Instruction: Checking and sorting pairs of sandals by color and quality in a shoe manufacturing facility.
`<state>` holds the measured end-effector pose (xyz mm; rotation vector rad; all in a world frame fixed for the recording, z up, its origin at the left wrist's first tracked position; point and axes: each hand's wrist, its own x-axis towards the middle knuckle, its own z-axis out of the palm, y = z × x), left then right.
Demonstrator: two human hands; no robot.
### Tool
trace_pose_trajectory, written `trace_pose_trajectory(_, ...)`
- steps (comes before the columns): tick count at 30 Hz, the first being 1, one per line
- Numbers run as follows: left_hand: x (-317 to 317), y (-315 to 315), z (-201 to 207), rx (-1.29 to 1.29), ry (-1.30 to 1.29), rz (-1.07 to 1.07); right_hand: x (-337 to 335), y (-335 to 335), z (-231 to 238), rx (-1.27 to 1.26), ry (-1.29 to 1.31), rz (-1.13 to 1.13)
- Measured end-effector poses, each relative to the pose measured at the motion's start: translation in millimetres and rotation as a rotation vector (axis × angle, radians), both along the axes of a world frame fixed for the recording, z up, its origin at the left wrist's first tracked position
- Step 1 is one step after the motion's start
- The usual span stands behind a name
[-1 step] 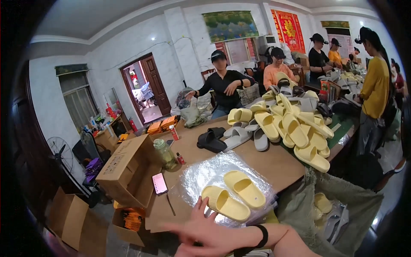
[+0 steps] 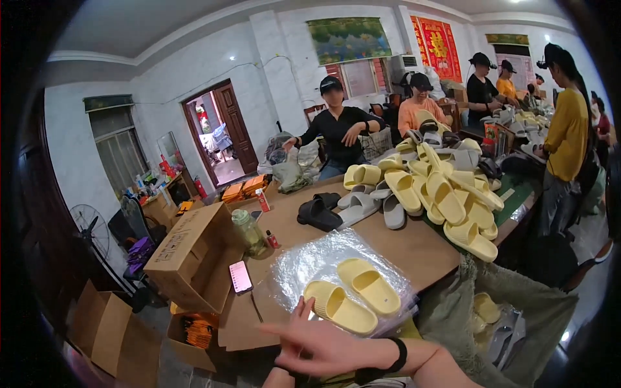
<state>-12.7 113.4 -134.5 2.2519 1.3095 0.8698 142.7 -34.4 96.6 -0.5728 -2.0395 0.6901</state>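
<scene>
Left hand, grip hidden, touches one slipper; spread, empty right hand crosses above, near the table edge.

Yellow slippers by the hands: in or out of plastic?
Out: the yellow slippers lie on top of the clear plastic, with no film visible over either.

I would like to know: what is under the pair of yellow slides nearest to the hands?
The pair of yellow slides rests on shiny clear plastic, which lies on the brown tabletop. Whatever is directly beneath the footbeds is covered and cannot be seen.
</scene>
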Motion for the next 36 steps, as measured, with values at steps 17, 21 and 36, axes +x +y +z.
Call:
trace_pose_trajectory(17,-7,3,12,0.13,0.127,-0.06,74,138,-181,-0.351,-0.708,-1.058)
trace_pose_trajectory(21,-6,1,16,0.078,0.086,-0.091,75,143,-189,-0.26,-0.548,-1.058)
trace_pose_trajectory(36,-9,9,2,0.2,0.152,-0.072,97,98,-204,-0.255,-0.483,-1.15)
